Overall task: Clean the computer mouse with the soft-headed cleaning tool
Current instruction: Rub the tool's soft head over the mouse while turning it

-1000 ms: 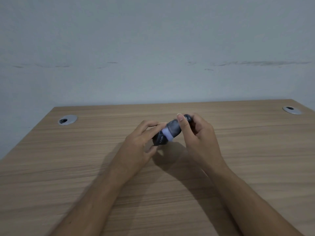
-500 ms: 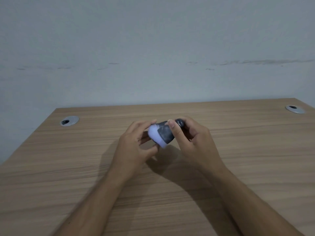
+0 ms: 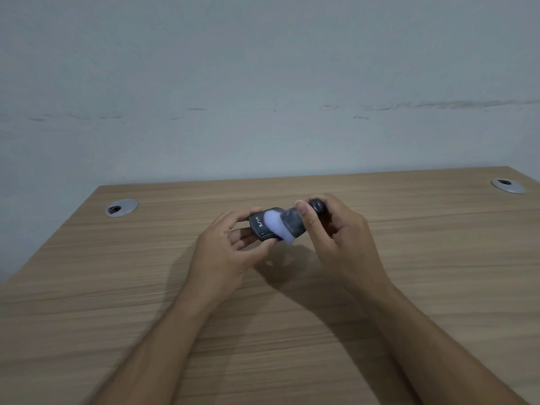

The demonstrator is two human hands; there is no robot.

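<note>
A: Where is the computer mouse [image 3: 261, 226] right now?

B: Held up off the desk [image 3: 409, 287], roughly midway between its left and right edges and closer to the far edge than the near one. The left hand [image 3: 230, 249] has it pinched, with fingers along its far side and the thumb against its near lower edge. It's dark, with pale lettering on the face turned towards the camera.

A: And the soft-headed cleaning tool [image 3: 287, 225]?

B: The right hand [image 3: 342, 238] is closed around its dark body. One finger lies across the front of it, and a rounded dark end pokes out past the fingers on the far side. The pale bluish soft head [image 3: 276, 226] points left and is pressed against the mouse's right part.

A: Is anything touching the desk itself?

B: Neither object seems to be; their shadow falls on the wood just below and to the right of them. Both forearms reach in from the near edge.

A: Anything else on the surface?

B: Two round grey cable grommets, one near the far left corner [image 3: 121, 207] and one near the far right corner [image 3: 508, 186]. Behind the far edge stands a pale wall [image 3: 263, 83] with faint dark scuffs
</note>
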